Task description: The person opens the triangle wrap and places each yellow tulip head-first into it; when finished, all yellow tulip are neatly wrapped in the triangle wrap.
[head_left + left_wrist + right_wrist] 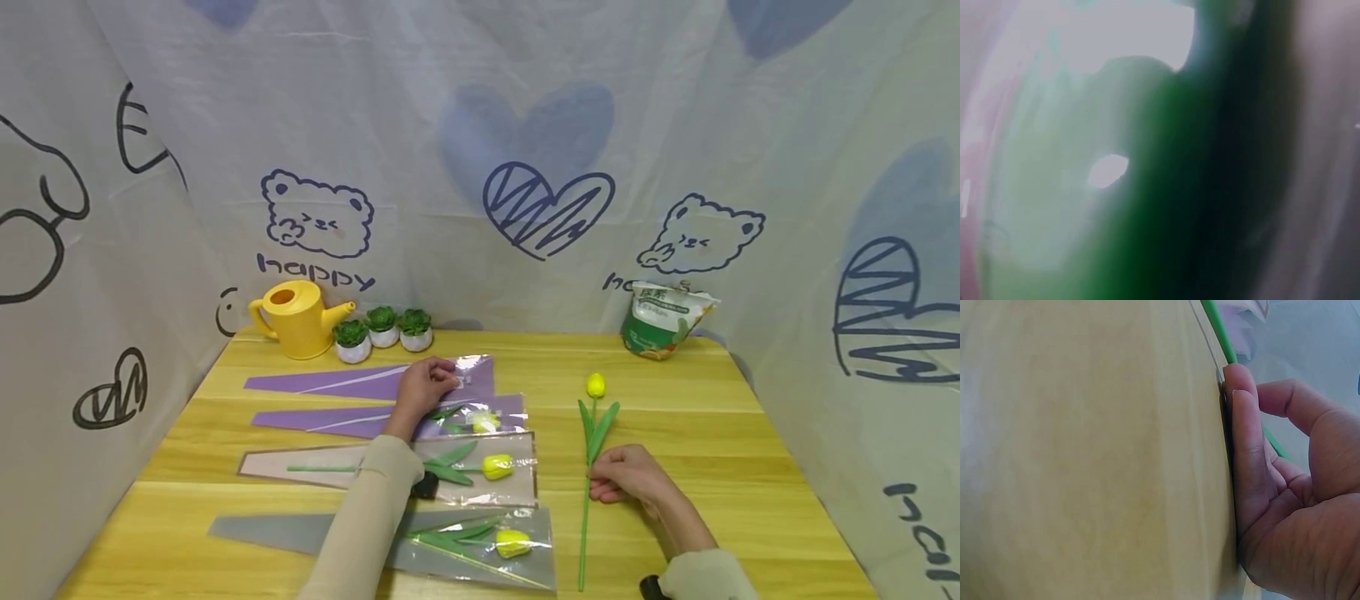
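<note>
My right hand (633, 479) pinches the green stem of a yellow artificial tulip (596, 386) by its middle, low over the table. In the right wrist view, the stem (1219, 331) passes between thumb and fingertips. My left hand (423, 390) pinches the clear film near the wide right end of the farthest purple flower sleeve (337, 382). No flower shows in that sleeve. Below it lie a second purple sleeve (322, 419), a pale pink sleeve (262, 463) and a grey sleeve (277, 530), each with a yellow tulip inside. A blurred green shape fills the left wrist view.
At the back left stand a yellow watering can (300, 321) and three small potted succulents (382, 327). A green and white bag (662, 321) stands at the back right. Printed cloth (420, 167) hangs around the wooden table (712, 417).
</note>
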### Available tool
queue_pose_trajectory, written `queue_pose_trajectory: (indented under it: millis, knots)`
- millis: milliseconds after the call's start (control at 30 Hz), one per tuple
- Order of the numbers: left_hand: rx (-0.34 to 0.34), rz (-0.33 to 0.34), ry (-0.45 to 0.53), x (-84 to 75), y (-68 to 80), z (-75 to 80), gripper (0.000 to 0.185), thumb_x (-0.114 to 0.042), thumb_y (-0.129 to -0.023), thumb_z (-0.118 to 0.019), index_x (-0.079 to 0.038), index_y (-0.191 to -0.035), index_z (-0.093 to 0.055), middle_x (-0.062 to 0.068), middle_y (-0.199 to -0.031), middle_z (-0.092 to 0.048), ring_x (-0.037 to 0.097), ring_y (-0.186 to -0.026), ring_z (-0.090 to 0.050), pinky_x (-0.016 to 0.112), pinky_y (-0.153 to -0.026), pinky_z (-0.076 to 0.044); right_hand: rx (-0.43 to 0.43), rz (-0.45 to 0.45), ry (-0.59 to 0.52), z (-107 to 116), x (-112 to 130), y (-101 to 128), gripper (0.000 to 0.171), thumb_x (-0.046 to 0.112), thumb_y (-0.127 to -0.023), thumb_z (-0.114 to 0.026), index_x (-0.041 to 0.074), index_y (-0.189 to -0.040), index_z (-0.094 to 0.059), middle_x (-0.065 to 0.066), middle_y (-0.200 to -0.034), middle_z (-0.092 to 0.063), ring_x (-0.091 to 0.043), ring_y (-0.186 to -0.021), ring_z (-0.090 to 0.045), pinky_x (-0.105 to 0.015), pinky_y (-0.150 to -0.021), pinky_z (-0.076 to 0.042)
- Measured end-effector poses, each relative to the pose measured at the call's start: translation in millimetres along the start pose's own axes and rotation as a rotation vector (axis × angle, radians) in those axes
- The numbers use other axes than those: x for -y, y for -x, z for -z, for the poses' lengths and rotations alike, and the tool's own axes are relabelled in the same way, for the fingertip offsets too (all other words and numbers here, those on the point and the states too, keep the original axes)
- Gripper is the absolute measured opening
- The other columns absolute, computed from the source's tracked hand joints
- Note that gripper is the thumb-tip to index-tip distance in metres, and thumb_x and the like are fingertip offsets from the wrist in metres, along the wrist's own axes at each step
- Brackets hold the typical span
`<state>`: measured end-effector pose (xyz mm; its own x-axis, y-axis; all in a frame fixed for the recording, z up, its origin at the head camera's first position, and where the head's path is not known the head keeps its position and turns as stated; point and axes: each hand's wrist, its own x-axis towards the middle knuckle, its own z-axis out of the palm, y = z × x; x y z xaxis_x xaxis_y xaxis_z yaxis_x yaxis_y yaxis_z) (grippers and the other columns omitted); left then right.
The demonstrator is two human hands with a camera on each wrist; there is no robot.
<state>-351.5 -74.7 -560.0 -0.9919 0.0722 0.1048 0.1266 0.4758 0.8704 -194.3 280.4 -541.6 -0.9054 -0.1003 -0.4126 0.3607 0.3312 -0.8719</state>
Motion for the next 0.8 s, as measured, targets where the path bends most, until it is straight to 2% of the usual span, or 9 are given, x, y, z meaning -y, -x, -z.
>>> queue_pose_trajectory:
  millis: [100, 233, 333, 367, 467, 567, 600, 700, 800]
  knots:
    - [-0.001, 0.011, 0.048, 2.0, -1.9, 0.9, 0.026, -0.011, -0.09, -0.081, -0.001, -0.113, -0.075, 0.01, -0.09, -0.079, 0.006, -0.073, -0.065, 0.024, -0.075, -0.05, -0.005, 0.005, -0.001, -0.7, 0.8, 1.2, 0.017, 0.009, -0.096, -0.067, -0.008, -0.099, -0.071, -0.008, -0.076, -0.074, -0.014, -0.067, -0.074, -0.026, -0.061, -0.061]
    - [0.006, 0.038, 0.164, 3.9, -4.3, 2.0, 0.028, -0.009, -0.091, -0.08, 0.0, -0.116, -0.074, 0.011, -0.093, -0.079, 0.002, -0.073, -0.06, 0.02, -0.071, -0.047, -0.008, 0.005, -0.006, -1.1, 1.4, 2.0, 0.017, 0.008, -0.096, -0.067, -0.009, -0.099, -0.071, -0.008, -0.076, -0.074, -0.015, -0.067, -0.074, -0.026, -0.061, -0.061]
    - [0.018, 0.048, 0.252, 3.3, -3.5, 3.2, 0.028, -0.007, -0.092, -0.078, 0.002, -0.118, -0.073, 0.013, -0.096, -0.078, 0.003, -0.076, -0.06, 0.017, -0.07, -0.047, -0.012, 0.0, -0.009, -1.3, 1.2, 2.3, 0.017, 0.008, -0.096, -0.068, -0.009, -0.1, -0.07, -0.009, -0.076, -0.074, -0.015, -0.067, -0.074, -0.026, -0.061, -0.061]
    - [0.026, 0.048, 0.27, -1.1, -0.9, 5.7, 0.028, -0.005, -0.093, -0.076, 0.004, -0.119, -0.072, 0.017, -0.099, -0.077, 0.007, -0.079, -0.062, 0.018, -0.071, -0.047, -0.013, -0.002, -0.009, -1.5, 1.2, 2.5, 0.017, 0.008, -0.096, -0.068, -0.009, -0.099, -0.07, -0.009, -0.076, -0.074, -0.015, -0.067, -0.074, -0.026, -0.061, -0.061]
    - [0.031, 0.047, 0.316, -1.0, 1.0, 6.7, 0.026, -0.004, -0.094, -0.075, 0.005, -0.119, -0.073, 0.021, -0.103, -0.076, 0.009, -0.081, -0.063, 0.017, -0.071, -0.048, -0.011, -0.005, -0.007, -1.7, 0.4, 2.8, 0.017, 0.008, -0.096, -0.068, -0.008, -0.099, -0.07, -0.009, -0.077, -0.074, -0.015, -0.067, -0.074, -0.027, -0.061, -0.061]
    - [0.037, 0.037, 0.285, 0.1, 0.9, 7.9, 0.025, -0.004, -0.095, -0.074, 0.006, -0.117, -0.073, 0.023, -0.105, -0.075, 0.009, -0.081, -0.063, 0.017, -0.072, -0.049, -0.004, -0.004, -0.004, -2.2, 1.4, 3.2, 0.018, 0.008, -0.096, -0.068, -0.008, -0.1, -0.071, -0.009, -0.077, -0.074, -0.015, -0.068, -0.074, -0.027, -0.061, -0.061]
    - [0.032, 0.03, 0.263, 3.5, -1.0, 6.5, 0.023, -0.005, -0.094, -0.075, 0.004, -0.116, -0.074, 0.02, -0.104, -0.075, 0.005, -0.079, -0.061, 0.017, -0.071, -0.048, -0.004, -0.002, -0.002, -2.2, 2.0, 3.1, 0.018, 0.008, -0.096, -0.068, -0.009, -0.1, -0.071, -0.01, -0.077, -0.073, -0.015, -0.068, -0.073, -0.027, -0.061, -0.061]
    - [0.034, 0.009, 0.186, -0.7, -1.1, 8.4, 0.021, -0.006, -0.094, -0.075, 0.002, -0.114, -0.076, 0.018, -0.103, -0.076, 0.006, -0.08, -0.062, 0.018, -0.073, -0.048, -0.021, 0.002, 0.001, -2.6, 5.2, 2.8, 0.017, 0.008, -0.096, -0.068, -0.009, -0.1, -0.071, -0.01, -0.078, -0.073, -0.016, -0.067, -0.073, -0.027, -0.061, -0.061]
    - [0.025, -0.019, 0.152, -5.8, -1.0, 8.7, 0.02, -0.005, -0.093, -0.076, 0.001, -0.112, -0.077, 0.018, -0.101, -0.076, 0.009, -0.082, -0.064, 0.019, -0.073, -0.048, -0.058, 0.011, -0.003, -3.1, 8.6, 2.2, 0.017, 0.006, -0.095, -0.067, -0.009, -0.1, -0.071, -0.011, -0.078, -0.072, -0.016, -0.067, -0.072, -0.027, -0.062, -0.061]
